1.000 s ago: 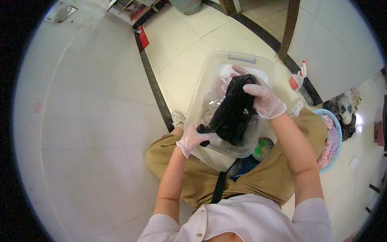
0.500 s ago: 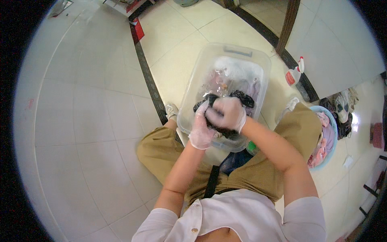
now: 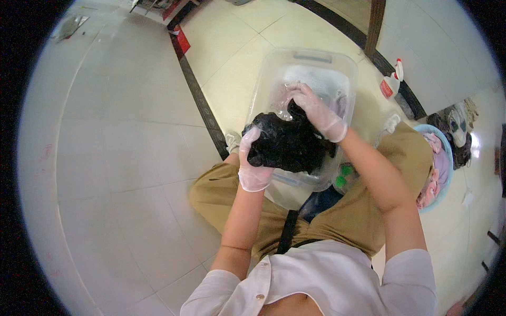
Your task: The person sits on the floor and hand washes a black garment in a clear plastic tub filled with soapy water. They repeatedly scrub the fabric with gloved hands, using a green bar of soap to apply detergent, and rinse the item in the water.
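A crumpled black cloth stretches left to right above a clear, rectangular plastic tub, its left end clasped under the translucent-gloved left hand's thumb, its upper-right fold in the translucent-gloved right hand's half-curled fingers.

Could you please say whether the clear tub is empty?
Not empty: the tub holds white suds at its far end. How full, I cannot tell; the black cloth hides part.

From my remote seat I see a pale tiled floor crossed by a dark strip, brown door trim beside a white wall, and glare rightward.
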`<state>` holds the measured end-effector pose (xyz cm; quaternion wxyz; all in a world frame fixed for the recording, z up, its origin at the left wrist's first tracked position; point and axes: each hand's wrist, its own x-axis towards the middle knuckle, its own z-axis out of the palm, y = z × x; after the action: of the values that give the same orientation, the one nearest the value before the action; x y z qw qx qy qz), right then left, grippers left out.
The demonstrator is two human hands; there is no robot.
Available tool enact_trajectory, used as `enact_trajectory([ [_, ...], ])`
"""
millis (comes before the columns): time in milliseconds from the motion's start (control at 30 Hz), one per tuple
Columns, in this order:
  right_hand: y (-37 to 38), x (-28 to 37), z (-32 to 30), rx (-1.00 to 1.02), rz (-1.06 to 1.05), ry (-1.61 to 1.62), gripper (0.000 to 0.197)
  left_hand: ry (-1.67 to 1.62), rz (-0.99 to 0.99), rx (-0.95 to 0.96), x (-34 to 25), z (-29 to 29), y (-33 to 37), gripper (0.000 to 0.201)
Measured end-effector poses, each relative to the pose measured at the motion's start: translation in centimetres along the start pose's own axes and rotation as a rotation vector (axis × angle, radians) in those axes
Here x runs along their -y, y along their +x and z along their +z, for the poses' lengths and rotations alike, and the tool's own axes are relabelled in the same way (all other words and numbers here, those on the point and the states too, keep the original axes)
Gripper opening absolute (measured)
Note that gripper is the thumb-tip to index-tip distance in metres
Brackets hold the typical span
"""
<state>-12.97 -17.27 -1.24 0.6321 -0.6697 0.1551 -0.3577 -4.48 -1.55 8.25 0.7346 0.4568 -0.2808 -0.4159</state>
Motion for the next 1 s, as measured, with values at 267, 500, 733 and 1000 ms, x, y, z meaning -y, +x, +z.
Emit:
enact_trajectory([
  [267,-2.6,4.7,-0.4,0.457,0.010,-0.693,0.070,-0.246,-0.156,0.024,-3.1,-1.9,-0.3,0.053],
  [500,-2.1,3.2,-0.7,0.350,0.098,-0.184,0.043,-0.166,-0.118,-0.020,-1.3,-4.4,-0.9,0.053],
  [733,-1.5,3.7,0.0,-0.240,0.342,0.355,0.049,-0.370,-0.503,-0.179,1.5,-1.5,-0.6,0.048],
  [1000,-3.5,5.4,3.5,-0.290,0.021,-0.400,0.020,-0.024,-0.574,-0.439,2.9,4.4,-0.9,0.030],
])
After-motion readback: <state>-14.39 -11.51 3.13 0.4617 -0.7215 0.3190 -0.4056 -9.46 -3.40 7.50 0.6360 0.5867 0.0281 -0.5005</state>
